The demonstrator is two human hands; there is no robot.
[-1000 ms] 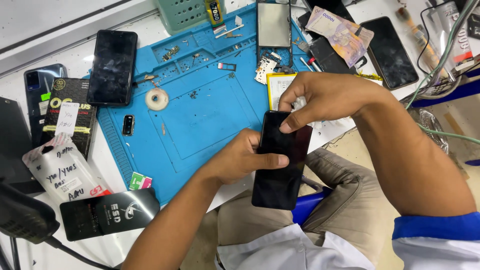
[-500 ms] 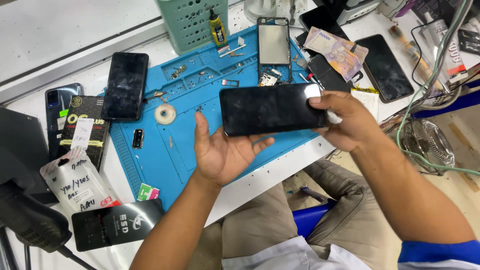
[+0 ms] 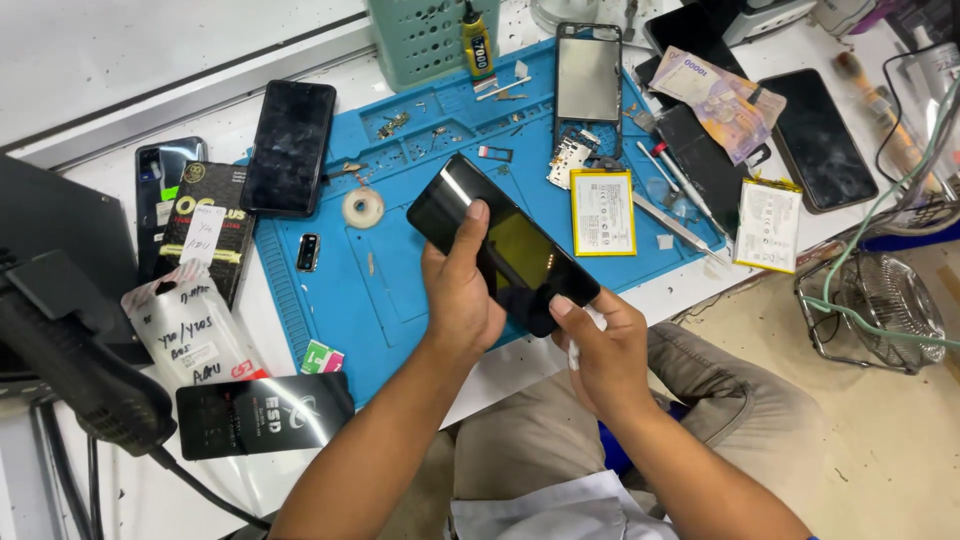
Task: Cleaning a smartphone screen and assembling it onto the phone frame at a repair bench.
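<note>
Lying tilted between both gripping hands: black phone [image 3: 505, 245], left hand [image 3: 460, 290] beneath, right hand [image 3: 600, 350] pinching its lower end.

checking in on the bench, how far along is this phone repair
Done: a bare phone frame and two batteries lie out on the blue mat. In hand: left hand and right hand hold a black phone. Left: loose screws and tweezers suggest reassembly remains.

One view only: head cam, worn by you, looking steeply down and fwd over the bench. Close range; your left hand [image 3: 462, 300] and right hand [image 3: 600, 350] sit approx. frame centre, forearms entering from the bottom edge. The blue work mat [image 3: 400, 270] fills mid-frame; floor shows at lower right. No 2nd view, so no shared area.
</note>
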